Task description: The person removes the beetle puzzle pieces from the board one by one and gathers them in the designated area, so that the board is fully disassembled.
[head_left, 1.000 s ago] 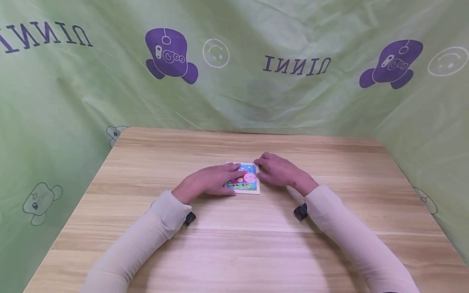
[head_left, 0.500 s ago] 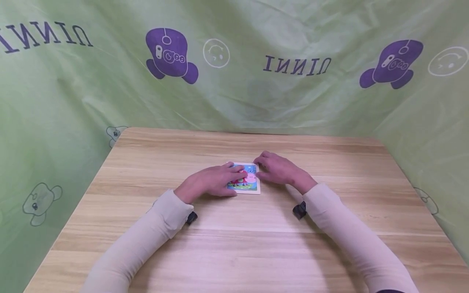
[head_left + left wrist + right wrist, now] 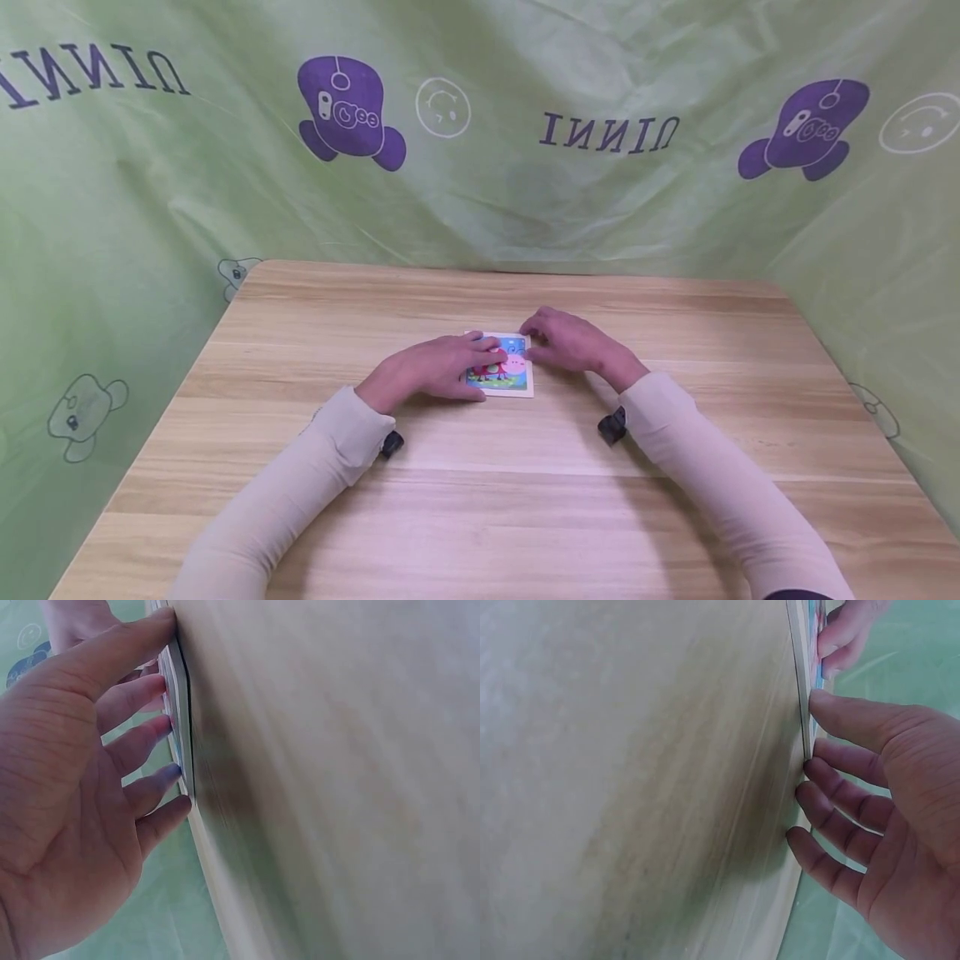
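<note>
A thin square picture board (image 3: 517, 385) lies flat on the table, with a white border and a pink pig in a red-spotted body on blue. My left hand (image 3: 442, 367) rests on its left part, fingers spread across the picture and thumb at the near edge. In the left wrist view, the left fingertips (image 3: 166, 774) touch the face of the board (image 3: 180, 697). My right hand (image 3: 573, 342) is at the board's right edge, its thumb touching there. The right wrist view shows its loosely bent fingers (image 3: 832, 806) beside the edge, not gripping. The left hand covers part of the picture.
The light wood-grain table (image 3: 480, 508) stretches out on all sides of the board. Behind it and at both sides hangs a green printed cloth (image 3: 495, 200). Black wrist cameras (image 3: 392, 444) sit under the sleeve cuffs.
My right hand has shifted slightly away from me along the board's right edge, its thumb a little higher. The left hand and the board have barely moved.
</note>
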`<state>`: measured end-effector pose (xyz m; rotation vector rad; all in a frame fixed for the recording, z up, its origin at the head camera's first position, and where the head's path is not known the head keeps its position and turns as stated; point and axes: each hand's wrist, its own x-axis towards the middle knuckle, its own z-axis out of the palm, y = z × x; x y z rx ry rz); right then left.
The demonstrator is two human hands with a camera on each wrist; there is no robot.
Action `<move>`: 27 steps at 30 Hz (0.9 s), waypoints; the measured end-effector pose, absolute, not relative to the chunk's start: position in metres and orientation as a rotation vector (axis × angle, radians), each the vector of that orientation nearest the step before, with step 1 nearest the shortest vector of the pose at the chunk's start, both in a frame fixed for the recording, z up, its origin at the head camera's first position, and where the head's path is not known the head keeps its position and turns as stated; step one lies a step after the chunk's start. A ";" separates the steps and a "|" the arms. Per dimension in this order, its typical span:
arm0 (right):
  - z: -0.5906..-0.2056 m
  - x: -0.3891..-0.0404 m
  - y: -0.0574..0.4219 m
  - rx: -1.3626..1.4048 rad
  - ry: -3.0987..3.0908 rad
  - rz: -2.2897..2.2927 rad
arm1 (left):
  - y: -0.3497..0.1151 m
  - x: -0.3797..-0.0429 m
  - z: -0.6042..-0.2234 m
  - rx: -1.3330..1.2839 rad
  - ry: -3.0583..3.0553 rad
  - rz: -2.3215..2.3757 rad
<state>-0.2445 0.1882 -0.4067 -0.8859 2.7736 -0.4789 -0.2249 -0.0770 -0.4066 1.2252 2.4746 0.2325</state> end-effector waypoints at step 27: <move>-0.409 -0.245 0.185 -0.785 2.771 -0.501 | -0.077 -0.231 -0.409 1.270 2.475 0.261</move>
